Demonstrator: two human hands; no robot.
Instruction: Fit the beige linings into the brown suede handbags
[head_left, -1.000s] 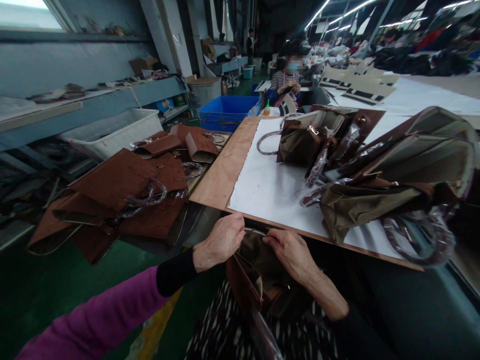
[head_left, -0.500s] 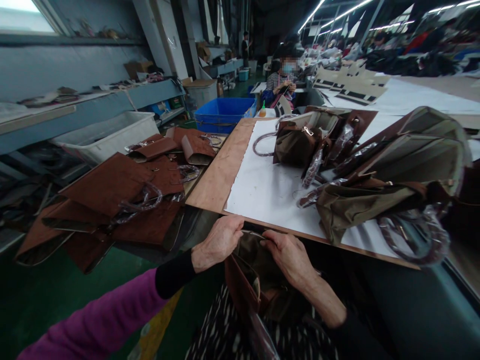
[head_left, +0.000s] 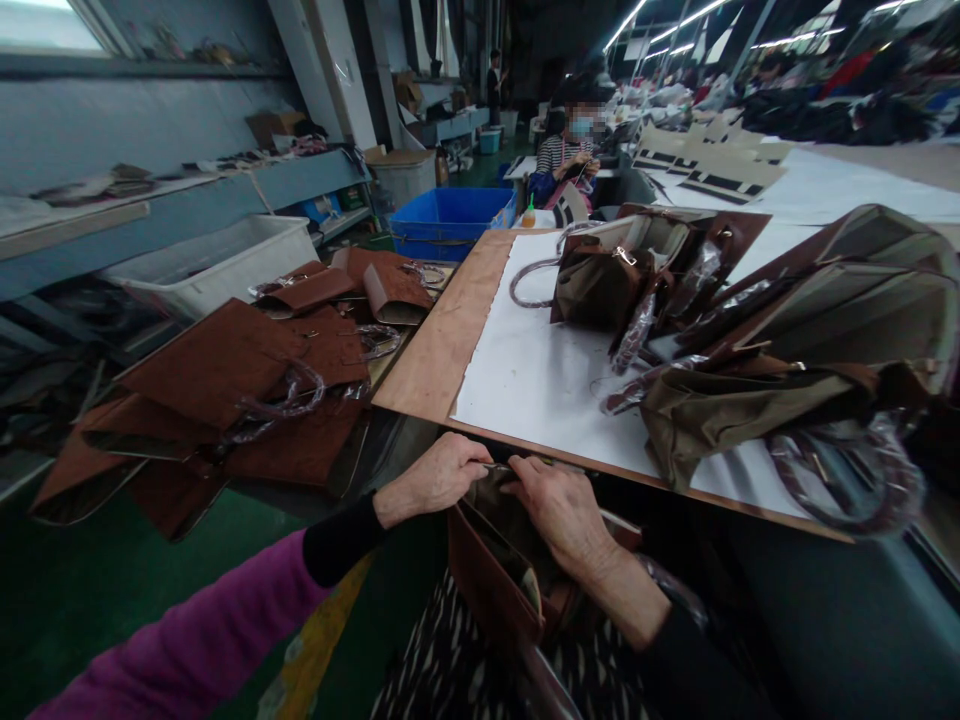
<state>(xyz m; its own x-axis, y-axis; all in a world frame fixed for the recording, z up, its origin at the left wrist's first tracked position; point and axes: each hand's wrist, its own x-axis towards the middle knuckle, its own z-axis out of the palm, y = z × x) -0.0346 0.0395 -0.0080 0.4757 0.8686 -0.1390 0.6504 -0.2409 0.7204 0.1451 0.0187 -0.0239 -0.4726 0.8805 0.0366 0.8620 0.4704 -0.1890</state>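
Observation:
A brown handbag [head_left: 487, 570] with an olive lining rests on my lap, its mouth facing up at the table edge. My left hand [head_left: 439, 475] pinches the far rim of the bag between thumb and fingers. Close beside it, my right hand [head_left: 559, 510] has its fingers curled over the same rim, with the wrist across the bag's opening. My right hand covers part of the lining. A plastic-wrapped handle [head_left: 547, 685] hangs down at the near side of the bag.
A white-covered table [head_left: 525, 380] stands ahead, with olive-lined bags [head_left: 720, 410] heaped on its right. Brown bags [head_left: 217, 370] lie piled at left. Behind them are a white bin [head_left: 225, 265] and a blue bin [head_left: 450, 215]. A masked person [head_left: 562, 165] sits beyond the table.
My right hand has shifted slightly left along the rim, closer to my left hand. The bag has turned a little, showing more of its right side. The view has moved slightly.

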